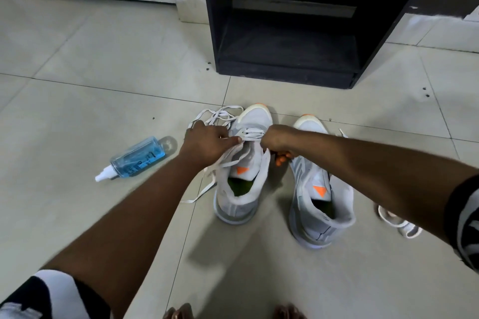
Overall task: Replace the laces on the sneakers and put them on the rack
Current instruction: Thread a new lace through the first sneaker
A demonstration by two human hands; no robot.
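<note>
Two grey sneakers with orange toe tips stand on the tiled floor, toes pointing away from me. On the left sneaker [242, 184] a white lace [220, 114] is partly threaded through the front eyelets, its loose lengths trailing left and toward me. My left hand [207, 141] pinches the lace at the sneaker's left side. My right hand [277, 141] is curled round the lace at the sneaker's right side, fingertips tucked under. The right sneaker [320, 198] has no visible lace and lies partly under my right forearm.
A dark shoe rack [282, 70] with open shelves stands just beyond the sneakers. A blue spray bottle [134, 156] lies on its side to the left. Another white lace [396, 220] lies bunched on the floor at the right. My toes [181, 312] show at the bottom edge.
</note>
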